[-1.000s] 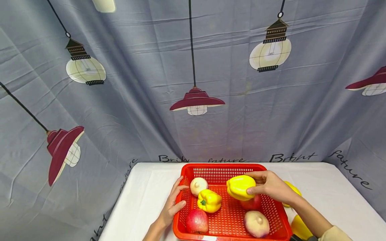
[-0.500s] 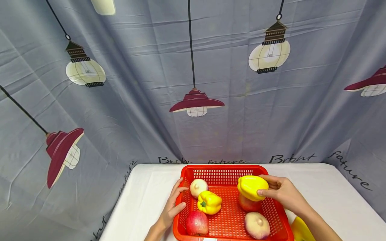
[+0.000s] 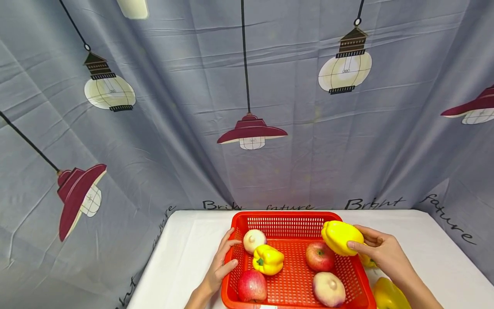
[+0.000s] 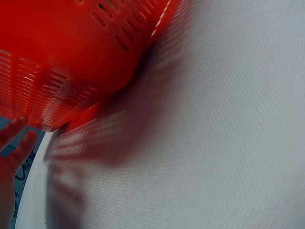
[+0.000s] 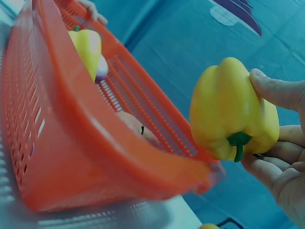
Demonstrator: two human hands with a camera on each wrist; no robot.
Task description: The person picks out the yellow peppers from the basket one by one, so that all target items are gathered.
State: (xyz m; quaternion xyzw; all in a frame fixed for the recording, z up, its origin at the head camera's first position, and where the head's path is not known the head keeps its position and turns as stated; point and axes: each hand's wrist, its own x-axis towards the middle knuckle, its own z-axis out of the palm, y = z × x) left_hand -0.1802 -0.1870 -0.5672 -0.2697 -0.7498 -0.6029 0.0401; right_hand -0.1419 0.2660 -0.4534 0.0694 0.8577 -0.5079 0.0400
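My right hand (image 3: 390,253) pinches a yellow bell pepper (image 3: 341,238) between thumb and fingers, above the right rim of the red plastic basket (image 3: 285,215). In the right wrist view, the green stem (image 5: 239,139) points down, and the pepper shows apart from the basket. My left hand (image 3: 216,270) rests against the basket's left rim with fingers spread; its fingertips (image 4: 20,121) are at the slotted wall in the left wrist view. Inside the basket lie another yellow bell pepper (image 3: 268,260), two red apples (image 3: 252,286) and two pale purple-tinged turnips (image 3: 329,289).
Right of the basket, a yellow pepper (image 3: 367,258) is partly hidden behind my right hand, and another yellow object (image 3: 390,295) sits nearer the front. A white cloth (image 3: 185,249) covers the table. Behind it hangs a grey curtain (image 3: 173,141) printed with lamps.
My right hand has carried the yellow bell pepper rightward, from over the basket's inside to its right rim. The apple beneath is uncovered now. My left hand stays at the left rim.
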